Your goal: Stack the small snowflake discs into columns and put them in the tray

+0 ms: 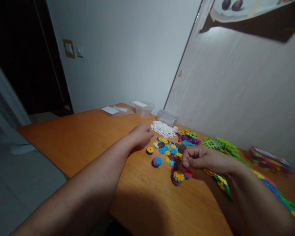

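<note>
Discs (170, 152) near wall (236, 98); table (88, 141) open leftward.

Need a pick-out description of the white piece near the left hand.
On the orange table, look past the pile of coloured discs toward the wall. Just beyond the left hand lies a flat white lattice sheet. It is the only all-white piece; the discs beside it are brightly coloured.

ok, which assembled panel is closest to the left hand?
The white panel, just beyond the left hand; the purple-and-green panel and the green panel lie farther right.
</note>
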Available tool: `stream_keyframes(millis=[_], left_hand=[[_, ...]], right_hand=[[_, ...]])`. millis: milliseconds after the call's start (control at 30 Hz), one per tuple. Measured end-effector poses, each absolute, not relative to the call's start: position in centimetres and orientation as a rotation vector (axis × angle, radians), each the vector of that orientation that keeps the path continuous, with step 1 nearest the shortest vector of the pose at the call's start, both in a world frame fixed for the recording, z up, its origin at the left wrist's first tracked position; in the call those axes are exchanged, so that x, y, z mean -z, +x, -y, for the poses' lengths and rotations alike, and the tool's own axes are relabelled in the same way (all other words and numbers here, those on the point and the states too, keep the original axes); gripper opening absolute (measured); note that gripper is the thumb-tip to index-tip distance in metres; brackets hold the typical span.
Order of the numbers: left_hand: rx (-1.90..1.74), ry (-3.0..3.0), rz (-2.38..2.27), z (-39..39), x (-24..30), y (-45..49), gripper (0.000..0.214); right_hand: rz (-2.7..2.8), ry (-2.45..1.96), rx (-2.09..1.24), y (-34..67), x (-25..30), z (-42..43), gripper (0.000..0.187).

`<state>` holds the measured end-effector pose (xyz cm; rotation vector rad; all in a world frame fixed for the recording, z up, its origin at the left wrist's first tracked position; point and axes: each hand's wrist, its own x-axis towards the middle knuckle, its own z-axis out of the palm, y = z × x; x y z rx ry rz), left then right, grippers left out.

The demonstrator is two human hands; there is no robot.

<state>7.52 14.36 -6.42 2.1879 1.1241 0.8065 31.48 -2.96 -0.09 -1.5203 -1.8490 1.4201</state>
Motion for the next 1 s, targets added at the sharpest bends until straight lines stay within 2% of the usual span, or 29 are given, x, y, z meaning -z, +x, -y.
stream_keyframes(millis=[133, 267, 700, 867, 1000], left_hand=[[-0.808, 2.200, -1.123, -14.4, 6.5, 7.5, 0.019], [-0.799, 2.214, -1.109, -14.1, 6.1, 7.5, 0.020], [-0.777, 2.187, -1.134, -14.0, 6.1, 7.5, 0.017], [-0.784, 2.176, -1.139, -13.8, 5.9, 7.5, 0.017], [-0.785, 2.175, -1.160, -13.7, 5.8, 7.6, 0.016]], right_hand=[[1.867, -1.533, -1.547, 30.7, 0.0, 3.0, 0.033], [1.882, -1.602, -1.537, 30.6, 0.5, 2.8, 0.031], [1.517, -1.636, -1.244, 30.0, 3.8, 1.4, 0.024], [1.624, -1.711, -1.130, 29.6, 5.1, 0.4, 0.027], [1.768, -1.821, -0.944, 29.9, 5.3, 0.0, 0.022]])
